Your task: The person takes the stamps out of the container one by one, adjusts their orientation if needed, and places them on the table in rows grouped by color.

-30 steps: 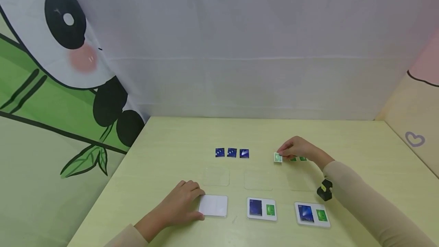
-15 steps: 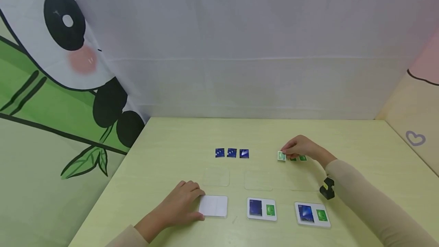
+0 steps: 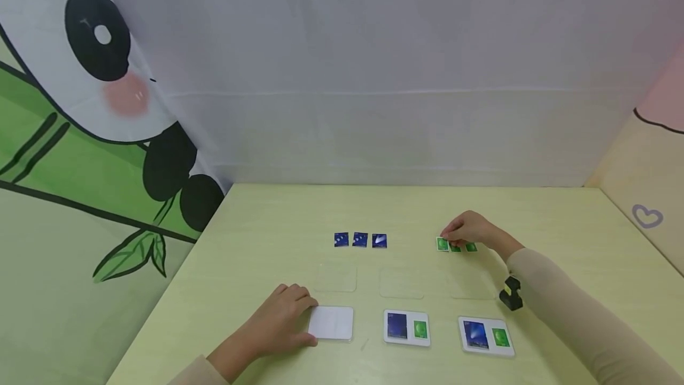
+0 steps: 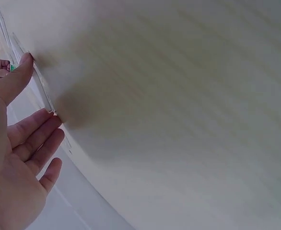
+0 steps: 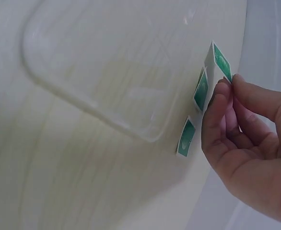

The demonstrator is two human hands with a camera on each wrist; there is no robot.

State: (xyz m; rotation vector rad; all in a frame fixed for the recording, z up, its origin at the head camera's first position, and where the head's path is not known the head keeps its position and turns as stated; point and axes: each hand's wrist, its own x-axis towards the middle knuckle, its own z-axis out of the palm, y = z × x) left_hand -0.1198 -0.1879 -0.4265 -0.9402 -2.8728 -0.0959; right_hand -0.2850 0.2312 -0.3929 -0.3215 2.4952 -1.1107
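My right hand [image 3: 470, 227] pinches a small green stamp [image 5: 221, 61] with a white border between thumb and fingertips, just above the table. Close under those fingers lie two more green stamps, one in the middle [image 5: 201, 91] and one at the end [image 5: 186, 137]; in the head view the hand partly covers them. At the front left, my left hand [image 3: 285, 319] holds a plain white card [image 3: 331, 322] by its left side, thumb at the near corner and forefinger at the far one. The left wrist view shows this card [image 4: 43, 91] almost edge-on.
Two white cards [image 3: 407, 340] [image 3: 504, 352] to the right each bear a blue and a green stamp. Clear plastic covers [image 3: 335, 278] [image 3: 402, 284] [image 3: 472, 290] lie in a row behind. Farther back sit three blue stamps [image 3: 341, 239] [image 3: 360, 240] [image 3: 379, 241].
My right hand has moved slightly right with the green stamp, bringing it lower and up beside the other green ones. The left hand has stayed at the white card.
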